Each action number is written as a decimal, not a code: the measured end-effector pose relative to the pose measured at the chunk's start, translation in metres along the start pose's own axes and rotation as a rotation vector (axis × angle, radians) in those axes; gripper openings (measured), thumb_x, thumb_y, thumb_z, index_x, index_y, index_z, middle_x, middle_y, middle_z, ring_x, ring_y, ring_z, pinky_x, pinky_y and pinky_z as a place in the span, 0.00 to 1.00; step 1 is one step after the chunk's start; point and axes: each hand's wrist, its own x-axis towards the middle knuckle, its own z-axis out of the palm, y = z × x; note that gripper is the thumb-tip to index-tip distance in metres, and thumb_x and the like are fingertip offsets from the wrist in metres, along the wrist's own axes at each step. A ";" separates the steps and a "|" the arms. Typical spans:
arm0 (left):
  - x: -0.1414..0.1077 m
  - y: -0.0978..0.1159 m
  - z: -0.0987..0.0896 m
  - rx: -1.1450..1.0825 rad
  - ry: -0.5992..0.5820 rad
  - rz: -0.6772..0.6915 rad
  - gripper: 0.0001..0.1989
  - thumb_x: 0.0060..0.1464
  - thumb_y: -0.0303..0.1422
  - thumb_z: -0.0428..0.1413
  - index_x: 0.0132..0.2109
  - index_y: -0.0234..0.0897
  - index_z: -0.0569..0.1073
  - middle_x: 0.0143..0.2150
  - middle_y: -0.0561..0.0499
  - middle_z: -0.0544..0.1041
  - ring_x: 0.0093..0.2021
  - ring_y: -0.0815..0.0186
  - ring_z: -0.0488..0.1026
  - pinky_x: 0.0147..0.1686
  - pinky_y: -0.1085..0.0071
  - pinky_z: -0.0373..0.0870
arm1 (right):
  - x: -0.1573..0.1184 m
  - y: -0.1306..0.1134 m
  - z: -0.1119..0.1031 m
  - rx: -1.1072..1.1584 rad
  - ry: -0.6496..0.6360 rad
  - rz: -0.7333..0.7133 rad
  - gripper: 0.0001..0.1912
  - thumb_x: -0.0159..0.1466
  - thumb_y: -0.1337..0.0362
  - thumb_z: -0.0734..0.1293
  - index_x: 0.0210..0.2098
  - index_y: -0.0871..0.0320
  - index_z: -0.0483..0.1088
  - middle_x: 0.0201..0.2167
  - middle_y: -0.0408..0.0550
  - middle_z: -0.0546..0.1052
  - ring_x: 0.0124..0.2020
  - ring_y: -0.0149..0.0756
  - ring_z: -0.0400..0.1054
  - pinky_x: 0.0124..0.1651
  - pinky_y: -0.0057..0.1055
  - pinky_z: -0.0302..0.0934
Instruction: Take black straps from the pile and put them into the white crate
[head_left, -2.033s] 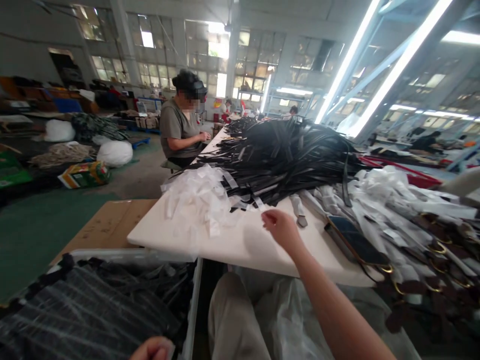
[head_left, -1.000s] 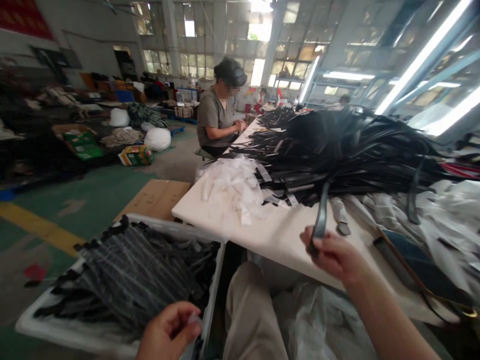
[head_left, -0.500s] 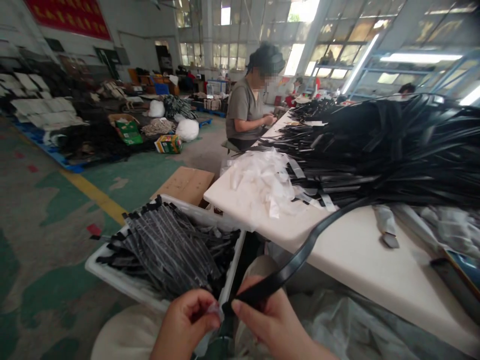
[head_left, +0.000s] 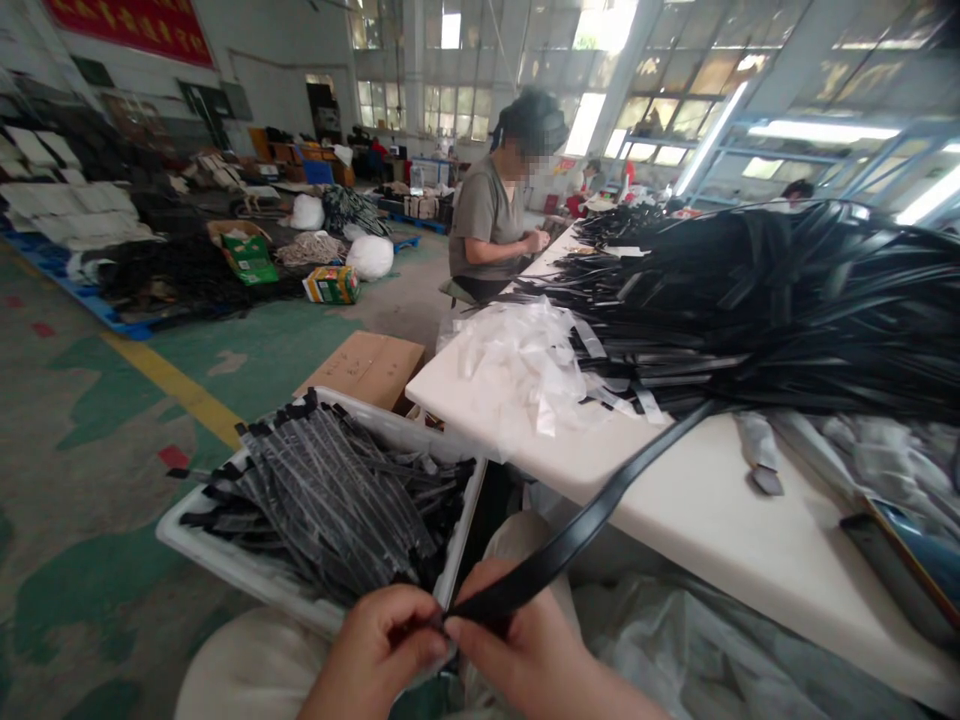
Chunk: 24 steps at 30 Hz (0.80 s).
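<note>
My right hand (head_left: pixel 517 625) grips a black strap (head_left: pixel 577 530) close to its near end, thumb on top. From there the strap runs up over the table edge to the large heap of black straps (head_left: pixel 787 290). Right at the strap's tip, my left hand (head_left: pixel 390 640) is closed in a pinch on a clear plastic sleeve, mostly hidden by the fingers. The two hands nearly touch. Beyond them stands a white crate (head_left: pixel 225 555) full of black strips in clear plastic (head_left: pixel 337 490).
On the white table (head_left: pixel 675 510) lie a pile of clear plastic sleeves (head_left: pixel 525 360), a wrapped piece (head_left: pixel 763 455) and a phone-like object (head_left: pixel 907 560). A cardboard box (head_left: pixel 364 368) stands behind the crate. Another person (head_left: pixel 487 220) sits along the table's far side edge.
My left hand has come right up against the strap's end, bringing the plastic sleeve to it. The strap has straightened a little. The view has shifted slightly.
</note>
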 end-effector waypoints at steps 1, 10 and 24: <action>0.000 -0.001 0.001 0.024 -0.007 -0.002 0.10 0.51 0.39 0.59 0.29 0.36 0.76 0.26 0.54 0.71 0.30 0.64 0.67 0.31 0.71 0.62 | 0.000 0.001 0.000 0.000 -0.006 0.008 0.06 0.60 0.62 0.69 0.32 0.59 0.71 0.28 0.46 0.71 0.29 0.34 0.65 0.32 0.29 0.60; -0.008 0.005 0.001 0.278 0.037 -0.012 0.12 0.60 0.39 0.49 0.35 0.39 0.74 0.34 0.50 0.77 0.38 0.59 0.74 0.40 0.68 0.66 | 0.007 0.017 -0.008 0.452 0.351 0.274 0.27 0.62 0.40 0.66 0.30 0.60 0.73 0.16 0.36 0.59 0.15 0.22 0.48 0.17 0.20 0.40; 0.006 0.007 0.005 0.362 0.089 0.101 0.21 0.66 0.45 0.40 0.28 0.41 0.63 0.27 0.51 0.70 0.33 0.59 0.70 0.34 0.66 0.61 | 0.026 0.002 -0.053 0.455 0.582 0.061 0.20 0.65 0.47 0.66 0.28 0.56 0.74 0.15 0.37 0.59 0.13 0.26 0.45 0.13 0.24 0.40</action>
